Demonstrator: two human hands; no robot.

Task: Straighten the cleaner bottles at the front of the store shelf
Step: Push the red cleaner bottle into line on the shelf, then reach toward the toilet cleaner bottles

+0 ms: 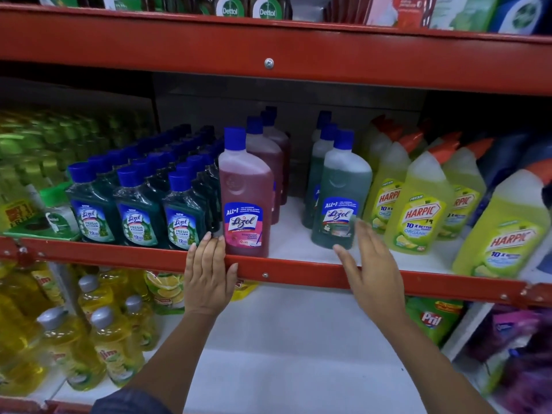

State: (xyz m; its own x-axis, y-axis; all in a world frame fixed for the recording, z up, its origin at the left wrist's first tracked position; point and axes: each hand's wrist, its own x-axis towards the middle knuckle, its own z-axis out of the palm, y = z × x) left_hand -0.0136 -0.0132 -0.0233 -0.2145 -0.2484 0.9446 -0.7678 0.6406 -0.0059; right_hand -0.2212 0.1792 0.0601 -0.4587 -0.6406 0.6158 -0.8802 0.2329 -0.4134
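Note:
A pink Lizol cleaner bottle (245, 195) with a blue cap stands upright at the front edge of the middle shelf (298, 271). A green Lizol cleaner bottle (342, 192) stands upright a gap to its right, set slightly further back. More pink and green bottles line up behind each. My left hand (208, 273) lies flat over the red shelf lip, fingertips beside the pink bottle's base at its left. My right hand (370, 267) is open with fingers spread, just in front of and to the right of the green bottle's base, slightly blurred.
Rows of small dark green Lizol bottles (140, 210) fill the shelf left of the pink bottle. Yellow Harpic bottles (418, 210) crowd the right. Bare white shelf shows between the two rows. Yellow dish liquid bottles (98, 339) stand on the lower shelf; Dettol packs (248, 7) sit above.

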